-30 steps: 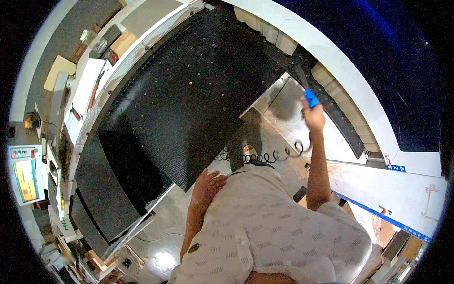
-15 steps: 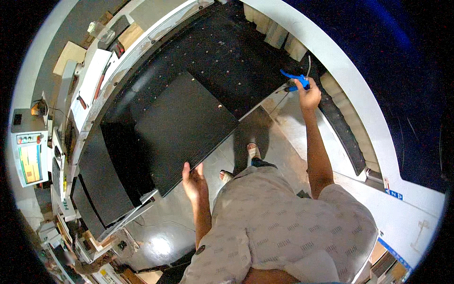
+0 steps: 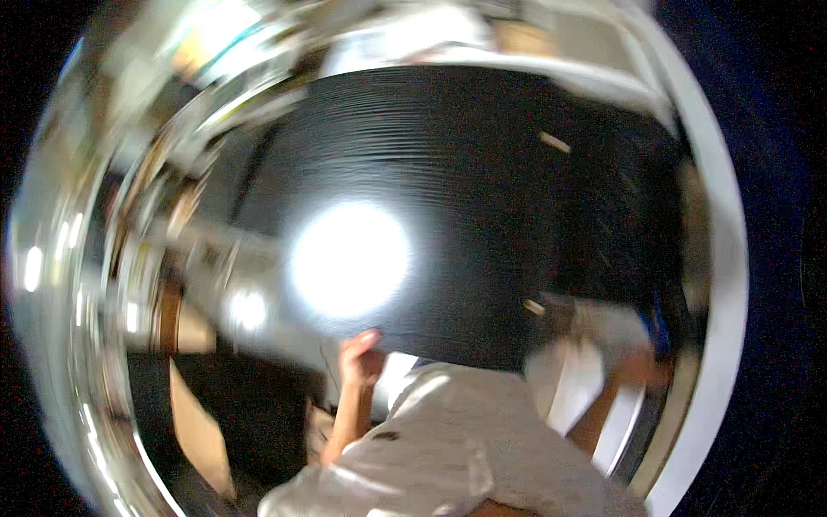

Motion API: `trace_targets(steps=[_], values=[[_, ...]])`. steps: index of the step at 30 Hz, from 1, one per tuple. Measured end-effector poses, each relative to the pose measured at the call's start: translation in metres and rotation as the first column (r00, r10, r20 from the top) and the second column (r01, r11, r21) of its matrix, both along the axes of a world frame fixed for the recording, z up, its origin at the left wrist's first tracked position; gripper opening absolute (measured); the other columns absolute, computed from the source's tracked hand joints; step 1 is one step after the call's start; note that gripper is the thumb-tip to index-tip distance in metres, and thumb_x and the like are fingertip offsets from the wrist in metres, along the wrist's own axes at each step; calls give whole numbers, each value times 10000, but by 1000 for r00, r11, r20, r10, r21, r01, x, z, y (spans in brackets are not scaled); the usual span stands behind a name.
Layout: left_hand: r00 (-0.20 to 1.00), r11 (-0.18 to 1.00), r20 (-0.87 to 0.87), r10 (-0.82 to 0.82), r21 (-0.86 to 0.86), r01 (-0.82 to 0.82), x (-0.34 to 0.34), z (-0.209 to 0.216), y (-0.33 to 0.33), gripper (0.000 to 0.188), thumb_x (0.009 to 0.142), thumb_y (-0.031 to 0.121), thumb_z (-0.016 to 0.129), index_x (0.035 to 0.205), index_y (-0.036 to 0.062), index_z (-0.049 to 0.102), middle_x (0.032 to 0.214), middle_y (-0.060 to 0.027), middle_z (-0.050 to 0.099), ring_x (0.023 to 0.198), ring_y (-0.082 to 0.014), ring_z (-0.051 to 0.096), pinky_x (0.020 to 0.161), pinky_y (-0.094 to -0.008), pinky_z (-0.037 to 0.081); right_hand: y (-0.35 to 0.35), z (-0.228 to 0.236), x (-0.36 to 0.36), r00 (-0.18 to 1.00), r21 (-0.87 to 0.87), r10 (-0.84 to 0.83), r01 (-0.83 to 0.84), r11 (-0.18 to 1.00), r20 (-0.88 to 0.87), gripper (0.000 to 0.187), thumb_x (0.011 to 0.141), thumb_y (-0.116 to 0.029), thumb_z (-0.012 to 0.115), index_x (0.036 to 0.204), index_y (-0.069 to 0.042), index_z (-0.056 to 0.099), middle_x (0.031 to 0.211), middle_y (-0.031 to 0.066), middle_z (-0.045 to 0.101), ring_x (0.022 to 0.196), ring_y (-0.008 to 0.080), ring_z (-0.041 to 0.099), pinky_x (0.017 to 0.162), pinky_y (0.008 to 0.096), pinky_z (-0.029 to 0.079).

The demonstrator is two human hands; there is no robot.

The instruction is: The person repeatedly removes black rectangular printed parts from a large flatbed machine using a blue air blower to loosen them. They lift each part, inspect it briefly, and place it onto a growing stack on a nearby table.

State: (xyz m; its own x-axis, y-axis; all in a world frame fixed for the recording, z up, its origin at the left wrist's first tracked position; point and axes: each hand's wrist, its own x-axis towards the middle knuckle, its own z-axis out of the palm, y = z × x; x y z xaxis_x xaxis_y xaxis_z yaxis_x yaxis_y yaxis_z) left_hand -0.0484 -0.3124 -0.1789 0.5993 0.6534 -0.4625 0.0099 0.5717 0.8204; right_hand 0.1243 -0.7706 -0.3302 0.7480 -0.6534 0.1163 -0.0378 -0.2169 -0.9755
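Far L: bkgd smeared, bright streaks, indiv. items unreadable. Lower L: narrow tan board (image 3: 200, 431) against a v. dark area; tan block (image 3: 195, 330) just above it, edges soft. L of ctr: grey floor (image 3: 280, 338) w/ small bright reflection.

Low ctr: L hand (image 3: 362, 360), grip closed on lower edge of black panel (image 3: 465, 233); one digit shows at the edge, others partly hidden. Panel fills ctr of frame, its lower edge just above the pale shirt (image 3: 431, 439). Fine ripples across its upper pt.; large round white glare L of its middle. Top ctr, past panel: white items (image 3: 431, 34) & tan piece (image 3: 525, 39), blurred.

R of ctr: two small tan strips (image 3: 555, 142), one high, one low; can't tell if on panel or on dark surface behind, since panel's R side merges w/ the dark.

Lower R: R hand (image 3: 642, 370), badly blurred, blue item (image 3: 657, 334) smeared alongside; can't tell grip state, nor if blue obj. is held. Far R: curved white rim (image 3: 724, 258), dark blue surface (image 3: 780, 172) beyond.
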Motion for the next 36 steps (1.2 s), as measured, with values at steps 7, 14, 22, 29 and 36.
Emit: trace_targets(steps=[7, 14, 22, 29, 36], values=[[917, 978, 386, -103, -128, 164, 12, 3, 8, 438, 809, 51, 742, 1215, 71, 579, 1017, -24, 648, 921, -162, 620, 832, -339, 498, 161, 103, 37, 747, 641, 647, -573, 511, 152, 603, 1014, -368, 471, 1527, -95, 311, 1464, 216, 406, 1299, 347, 448, 1136, 481, 254], [823, 981, 566, -45, -130, 143, 4, 0, 94, 465, 893, 139, 719, 1312, 54, 537, 1277, -96, 650, 1186, -240, 616, 1048, -435, 473, 335, 173, -16, 611, 399, 782, -752, 524, 126, 792, 922, -281, 645, 1591, -72, 276, 1522, 160, 423, 1312, 284, 457, 1129, 423, 316], [694, 904, 588, 415, -178, -389, 12, 42, 236, 474, 879, 75, 690, 1319, 59, 514, 1190, -98, 658, 1044, -266, 660, 928, -466, 565, 531, 181, -14, -36, 294, 903, -939, -177, 427, 696, 1034, -110, 541, 1595, 1, 144, 1471, 151, 457, 1262, 194, 501, 1077, 368, 417], [713, 855, 590, 378, 73, -514, 15, 29, 467, 336, 858, 24, 645, 1189, 11, 589, 1036, -118, 693, 858, -272, 694, 821, -438, 601, 594, 178, 5, 152, -561, 986, -823, 86, -72, 256, 825, -222, 824, 695, -44, 695, 604, 15, 573, 446, 78, 411, 428, 277, 273], [836, 891, 448, 316, 162, -424, 39, -20, 653, 258, 839, -4, 699, 1059, -118, 630, 992, -180, 693, 842, -288, 690, 777, -397, 577, 623, 167, 5, 184, -857, 936, -484, -179, -300, 648, 783, -316, 801, 1362, -108, 597, 1424, 140, 524, 1355, 355, 444, 1167, 533, 287]])
